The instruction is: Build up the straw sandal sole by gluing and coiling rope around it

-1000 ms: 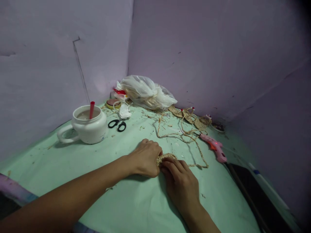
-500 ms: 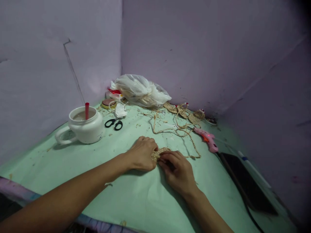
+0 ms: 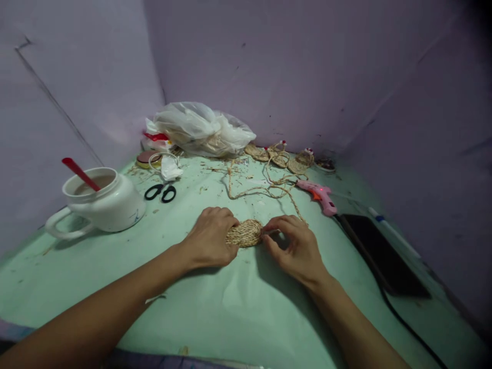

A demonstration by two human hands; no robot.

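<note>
An oval coil of braided straw cord (image 3: 248, 233) lies flat on the green tabletop in front of me. My left hand (image 3: 213, 236) grips its left end, fingers over the far edge and thumb on the near edge. At the coil's right end, my right hand (image 3: 295, 246) pinches thumb and forefinger together at the rim. What those fingertips hold is too small to make out; it may be the cord's edge. A loose length of braided cord (image 3: 249, 193) winds across the table behind my hands and runs down toward the right one.
A white mug (image 3: 103, 205) with a red stick stands left, near black-handled scissors (image 3: 161, 192). Behind are a plastic bag (image 3: 203, 128) and several woven pieces (image 3: 300, 163). On the right lie a pink glue gun (image 3: 319, 195), its cable, and a dark phone-like slab (image 3: 384, 256).
My right hand has moved right, off the coil's top to its right rim, so more of the coil shows. My left hand still holds the left end. The camera view has shifted.
</note>
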